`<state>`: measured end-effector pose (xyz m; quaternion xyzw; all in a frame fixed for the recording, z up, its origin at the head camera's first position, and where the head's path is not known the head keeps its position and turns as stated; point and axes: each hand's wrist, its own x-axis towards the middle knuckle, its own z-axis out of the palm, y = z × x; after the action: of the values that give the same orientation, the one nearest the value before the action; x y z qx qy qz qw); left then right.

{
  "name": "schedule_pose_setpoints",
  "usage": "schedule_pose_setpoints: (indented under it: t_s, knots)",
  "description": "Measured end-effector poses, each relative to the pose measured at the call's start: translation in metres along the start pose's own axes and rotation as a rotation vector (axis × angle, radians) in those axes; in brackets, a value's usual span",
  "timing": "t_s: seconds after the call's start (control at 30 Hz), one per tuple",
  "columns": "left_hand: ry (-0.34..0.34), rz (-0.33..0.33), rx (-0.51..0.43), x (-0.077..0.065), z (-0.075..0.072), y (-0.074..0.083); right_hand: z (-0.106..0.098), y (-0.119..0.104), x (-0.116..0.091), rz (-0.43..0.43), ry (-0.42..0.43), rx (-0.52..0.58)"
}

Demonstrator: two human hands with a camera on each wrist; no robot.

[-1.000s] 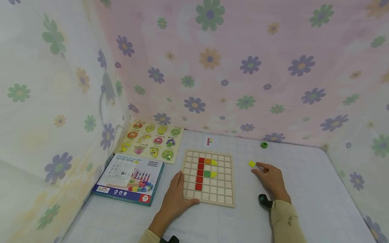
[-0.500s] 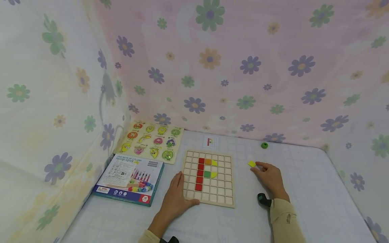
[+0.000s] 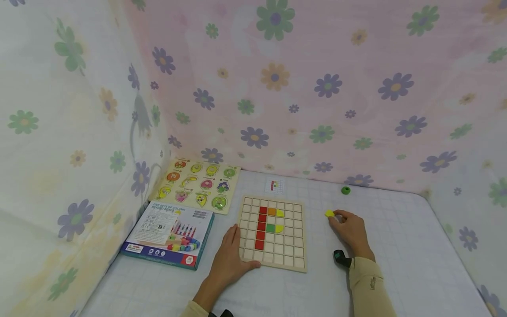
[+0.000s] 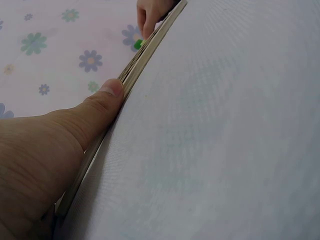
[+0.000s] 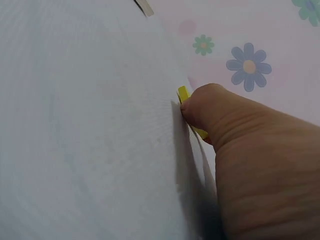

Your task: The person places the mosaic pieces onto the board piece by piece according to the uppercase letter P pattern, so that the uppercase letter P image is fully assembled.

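Observation:
A wooden grid board lies on the table in the head view. It bears a column of red squares, an orange square, a green square and two yellow rounded pieces. Straight fingers of my left hand rest along the board's left side, while its thumb touches the front edge, as the left wrist view also shows. To the right of the board, my right hand pinches a small yellow tile by its edge. In the right wrist view the thumb partly covers this tile.
Behind the board lies a small pattern card. A green bead sits at the back right. To the left are a fruit picture board and a boxed bead set. Flowered cloth walls enclose the table.
The yellow tile, which lay flat beside the right fingertips, now looks tilted in their pinch. The right hand has shifted only slightly; the left hand and the board stay put.

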<state>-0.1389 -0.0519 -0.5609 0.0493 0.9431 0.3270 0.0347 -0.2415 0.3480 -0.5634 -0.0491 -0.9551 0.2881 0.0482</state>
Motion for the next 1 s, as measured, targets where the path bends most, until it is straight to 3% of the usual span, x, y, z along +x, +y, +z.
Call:
schedule_pose_setpoints:
  t_s: [0.3, 0.47, 0.57, 0.77, 1.0]
  knots:
    - [0.000, 0.016, 0.000, 0.002, 0.001, -0.001, -0.004, -0.008, -0.004, 0.086, -0.012, 0.094]
    - [-0.011, 0.019, 0.015, 0.001, -0.002, -0.002, 0.007, -0.016, -0.011, 0.119, -0.051, 0.173]
    - [-0.014, 0.018, 0.017, 0.001, -0.004, -0.002, 0.013, -0.025, -0.015, 0.075, -0.055, 0.197]
    - [-0.014, 0.022, 0.003, 0.002, -0.003, -0.001, 0.017, -0.058, -0.015, -0.097, -0.080, 0.218]
    - [-0.003, -0.003, 0.002, 0.000, -0.001, 0.000, 0.022, -0.099, -0.017, -0.252, -0.150, 0.168]
